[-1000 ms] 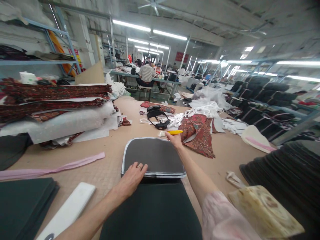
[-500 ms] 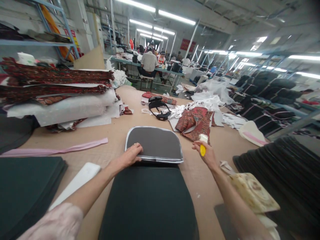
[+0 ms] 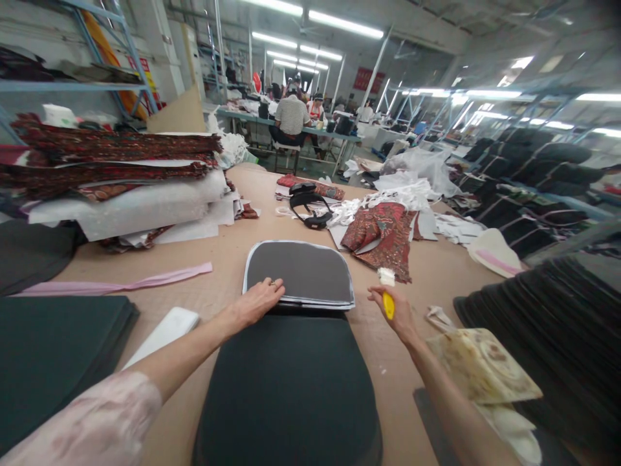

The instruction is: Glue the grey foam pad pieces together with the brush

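A stack of grey rounded panels [image 3: 301,268] with white edges lies in front of me. Fingers curled, my left hand [image 3: 259,299] is at the near left edge of the top grey panel, pinching it; the fingertips are partly hidden. My right hand [image 3: 395,310] is closed round the yellow handle of a brush [image 3: 387,278], its pale bristles pointing away from me, just right of the panels. Directly below the panels, a dark green-black board [image 3: 291,388] with rounded corners stretches toward me.
On the right are a stained yellowish container [image 3: 485,366] and a tall stack of dark panels [image 3: 528,330]. Patterned red fabric [image 3: 383,236] and a black headset-like strap [image 3: 310,210] lie beyond. More dark boards [image 3: 58,349], a pink strip [image 3: 145,283] and stacked fabric [image 3: 121,152] are left.
My left hand has slid slightly right along the grey panel's near edge. My right hand has shifted slightly left and down with the brush, and the view has tilted a little.
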